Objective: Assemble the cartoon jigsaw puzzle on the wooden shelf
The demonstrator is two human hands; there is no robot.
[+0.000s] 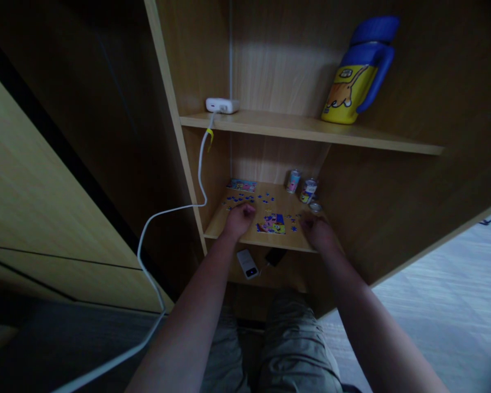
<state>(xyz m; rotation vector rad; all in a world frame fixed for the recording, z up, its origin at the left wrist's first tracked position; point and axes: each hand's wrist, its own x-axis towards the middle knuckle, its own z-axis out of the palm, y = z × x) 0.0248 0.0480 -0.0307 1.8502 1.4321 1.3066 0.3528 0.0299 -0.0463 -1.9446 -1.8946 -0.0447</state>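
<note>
On a low wooden shelf [229, 232] lies a partly joined cartoon jigsaw [272, 224], with several loose blue pieces [239, 199] scattered behind and beside it. My left hand [239, 218] rests palm down just left of the jigsaw, fingers curled onto the shelf among the pieces. My right hand [317, 229] rests right of the jigsaw, fingers bent down near a few small pieces. Whether either hand pinches a piece is too small and dim to tell.
A puzzle picture card [241, 184] lies at the shelf's back. Two small cans [300, 185] and a lid [315, 207] stand back right. Above, a shelf carries a white charger [222, 105] with cable [147, 240] and a blue-yellow bottle [358, 73]. A power bank [247, 263] lies below.
</note>
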